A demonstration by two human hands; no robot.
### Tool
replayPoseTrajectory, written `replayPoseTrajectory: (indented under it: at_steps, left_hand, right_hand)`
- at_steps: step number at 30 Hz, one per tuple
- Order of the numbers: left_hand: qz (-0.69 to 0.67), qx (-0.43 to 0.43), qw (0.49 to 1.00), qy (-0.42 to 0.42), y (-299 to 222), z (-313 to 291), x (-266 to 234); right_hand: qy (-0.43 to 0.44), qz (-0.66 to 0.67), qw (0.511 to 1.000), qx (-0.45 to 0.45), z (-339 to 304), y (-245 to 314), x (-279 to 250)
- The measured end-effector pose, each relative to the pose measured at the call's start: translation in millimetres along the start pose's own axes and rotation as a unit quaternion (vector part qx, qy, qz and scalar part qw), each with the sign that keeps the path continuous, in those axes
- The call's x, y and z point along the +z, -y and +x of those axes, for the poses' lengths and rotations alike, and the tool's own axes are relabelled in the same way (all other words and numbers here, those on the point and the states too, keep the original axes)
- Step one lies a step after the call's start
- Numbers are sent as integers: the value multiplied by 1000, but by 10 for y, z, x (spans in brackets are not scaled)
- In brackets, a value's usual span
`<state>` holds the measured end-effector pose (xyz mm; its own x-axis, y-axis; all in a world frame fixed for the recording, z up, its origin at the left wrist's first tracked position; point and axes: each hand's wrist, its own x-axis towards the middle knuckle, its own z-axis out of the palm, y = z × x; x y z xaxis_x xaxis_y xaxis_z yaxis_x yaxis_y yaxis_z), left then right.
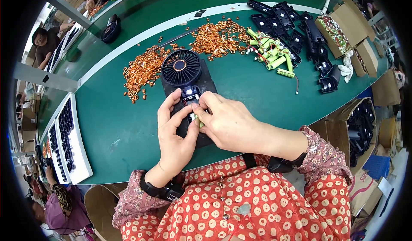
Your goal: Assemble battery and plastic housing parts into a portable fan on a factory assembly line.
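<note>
Red patterned clothing (257, 198) borders the near edge of the green surface (124, 142). Inward from the middle of that edge, a green cell (198, 121), mostly covered by fingers, appears at the near part of the handle (190, 91) of a black fan (181, 67). Handle and fan head form one line, running from the near edge toward the far edge; how the cell's own long axis points cannot be told. It lies between the two hands, at the fingertips, and neither hand is clearly nearer. Left hand (177, 140): fingers bent along the handle's left side, thumb beside the cell; whether they grip cannot be told. Right hand (227, 121): thumb and forefinger drawn together over the handle; what they pinch, if anything, is hidden. Beneath the fan is a dark pad (209, 77). Toward the far edge, small orange pieces (216, 39) spread in two heaps. To their right, loose green cells (274, 54) lie beside black shells (319, 48), which extend toward the far right corner. At the right edge are a white cloth (346, 65) and an open carton (349, 20); at the left edge, a white tray (81, 155) bears dark parts.
</note>
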<state>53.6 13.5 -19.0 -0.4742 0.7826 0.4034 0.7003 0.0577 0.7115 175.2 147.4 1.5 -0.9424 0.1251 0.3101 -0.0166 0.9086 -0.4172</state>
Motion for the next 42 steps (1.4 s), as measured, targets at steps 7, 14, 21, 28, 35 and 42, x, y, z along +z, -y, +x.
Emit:
replayPoseTrajectory:
  at_steps: [7,14,21,28,35,42]
  left_hand:
    - [52,22,998,10,-10,4,-31]
    - [67,64,995,-18,18,-27,-6]
    - [75,79,994,-10,72,-31,-61]
    - [27,38,998,-50,92,70,-241]
    - [-4,-169,975,-145,880,283,-810]
    - [232,-94,967,-50,769,396,-727]
  right_hand:
    - [-19,40,999,7,-36,-3,13]
    - [-7,111,993,44,-92,-25,-83]
    - [-96,118,982,111,-78,-543,-264]
    - [-149,-71,978,124,330,-1365,-188]
    - [-80,-94,980,158,365,-1370,-211]
    - [-49,-111,980,157,425,-1273,-236]
